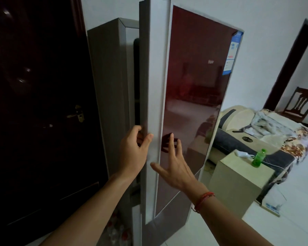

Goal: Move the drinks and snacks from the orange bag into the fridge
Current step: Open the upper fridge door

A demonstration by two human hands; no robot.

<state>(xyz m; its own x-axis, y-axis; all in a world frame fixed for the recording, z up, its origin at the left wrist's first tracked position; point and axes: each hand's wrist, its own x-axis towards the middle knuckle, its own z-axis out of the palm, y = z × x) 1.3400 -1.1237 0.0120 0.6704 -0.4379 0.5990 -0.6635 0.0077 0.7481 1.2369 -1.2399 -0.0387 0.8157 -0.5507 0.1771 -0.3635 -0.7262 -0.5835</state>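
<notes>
A tall fridge [112, 71] with a glossy dark-red door [194, 89] stands in front of me, and the door is partly ajar. My left hand [133, 150] curls its fingers around the door's grey side edge at about waist height. My right hand [174, 166] lies flat with spread fingers against the red door front, just right of that edge. The fridge's inside is hidden behind the door. The orange bag is not in view, and neither hand carries a drink or snack.
A dark wooden room door [39, 103] stands close on the left. Right of the fridge is a beige box table [238, 185] with a green bottle [258, 158] and a white charger [243, 154]. Behind it are a sofa [277, 139] with blankets and a wooden chair [300, 103].
</notes>
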